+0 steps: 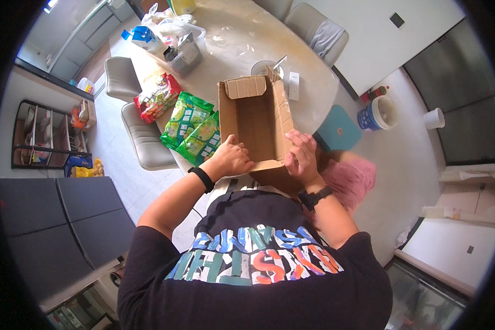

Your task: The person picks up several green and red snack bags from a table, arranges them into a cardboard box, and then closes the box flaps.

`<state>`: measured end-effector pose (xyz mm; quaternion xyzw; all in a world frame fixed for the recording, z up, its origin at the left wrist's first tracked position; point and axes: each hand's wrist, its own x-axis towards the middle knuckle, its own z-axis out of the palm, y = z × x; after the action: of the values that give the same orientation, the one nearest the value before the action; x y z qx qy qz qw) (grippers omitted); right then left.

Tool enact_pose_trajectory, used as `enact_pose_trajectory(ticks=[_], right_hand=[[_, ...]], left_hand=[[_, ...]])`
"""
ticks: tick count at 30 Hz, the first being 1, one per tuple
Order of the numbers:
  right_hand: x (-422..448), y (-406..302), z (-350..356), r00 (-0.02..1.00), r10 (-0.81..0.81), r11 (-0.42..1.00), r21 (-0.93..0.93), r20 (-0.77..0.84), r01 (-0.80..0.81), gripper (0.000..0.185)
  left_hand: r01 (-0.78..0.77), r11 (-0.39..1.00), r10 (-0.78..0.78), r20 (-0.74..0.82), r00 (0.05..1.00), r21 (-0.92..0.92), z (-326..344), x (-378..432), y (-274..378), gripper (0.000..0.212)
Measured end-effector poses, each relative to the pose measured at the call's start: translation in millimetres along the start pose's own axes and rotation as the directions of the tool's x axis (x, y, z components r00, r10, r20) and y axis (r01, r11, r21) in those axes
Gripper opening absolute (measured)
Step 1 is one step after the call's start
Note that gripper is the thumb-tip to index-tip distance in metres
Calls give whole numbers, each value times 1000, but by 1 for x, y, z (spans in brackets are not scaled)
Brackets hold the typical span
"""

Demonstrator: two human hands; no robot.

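Observation:
An open, empty-looking cardboard box (255, 123) sits at the near edge of the table, its far flap standing folded up. My left hand (234, 156) grips the near left corner of the box. At the near right corner, my right hand (301, 156) has its fingers on the cardboard rim. Two green printed plastic packets (188, 115) lie overlapping just left of the box. Beyond them is a red and white plastic packet (158, 97). A white bowl (260, 67) stands behind the box, with a light-coloured utensil in it, and a small white box (294, 86) lies to the right.
On the far left of the table (239, 24) stands a clear plastic bin (185, 57) full of mixed items. Grey chairs (146, 138) line the left side. A teal stool (339, 128) and a white-and-blue bucket (377, 113) are on the right. Pink cloth (348, 181) shows beside my right arm.

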<state>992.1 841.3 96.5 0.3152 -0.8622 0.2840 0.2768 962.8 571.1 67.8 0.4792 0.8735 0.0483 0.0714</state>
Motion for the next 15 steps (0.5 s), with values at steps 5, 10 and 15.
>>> enact_pose_trajectory(ticks=[5,10,15], right_hand=[[5,-12,0,997,69,997,-18,23,-68,12],[16,-12,1,993,110,983,-151,47,-102,22],[18,-10,3,985,170,984,-44,-33,-171,18]], left_hand=[[-145,989,124,332,935,38,-3,19,7,29],[-103,994,112,292,950,-44,6,20,11,38],[73,992,-46,249,968,-99,1,28,21,42]])
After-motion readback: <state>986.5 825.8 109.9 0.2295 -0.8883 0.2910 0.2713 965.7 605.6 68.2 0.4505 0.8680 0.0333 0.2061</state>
